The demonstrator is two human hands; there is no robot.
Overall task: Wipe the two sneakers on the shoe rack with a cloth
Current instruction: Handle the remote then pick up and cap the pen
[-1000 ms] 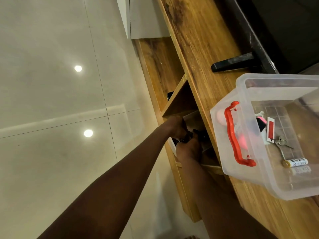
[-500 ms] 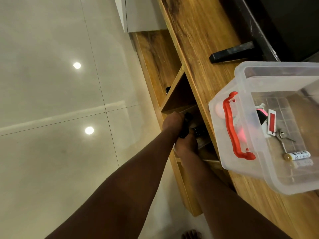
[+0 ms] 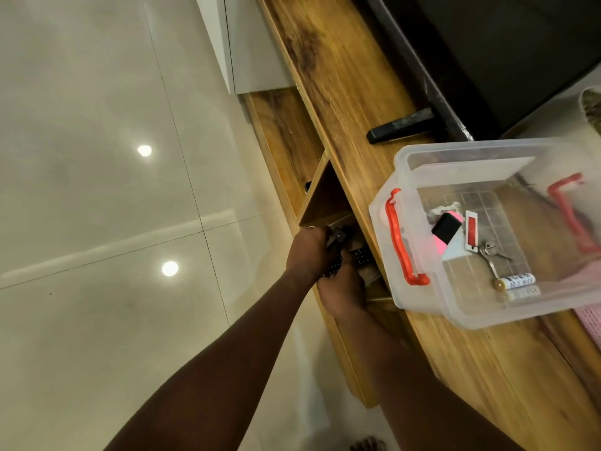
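No sneaker and no cloth shows in the head view. Both my hands reach into an open compartment of a wooden cabinet. My left hand curls its fingers round a small dark object at the compartment's mouth. Just below it, my right hand grips a black remote with buttons. A second black keypad remote lies inside the compartment beside the hands. The rest of the compartment is hidden under the cabinet top.
A clear plastic box with red handles stands on the cabinet top, overhanging its edge, with keys, a battery and small items inside. A black TV foot stands behind it. Glossy pale floor tiles spread to the left.
The camera has shifted, so the box sits further right in view. Both hands stay in the compartment; the left hand has moved up a little with the dark object.
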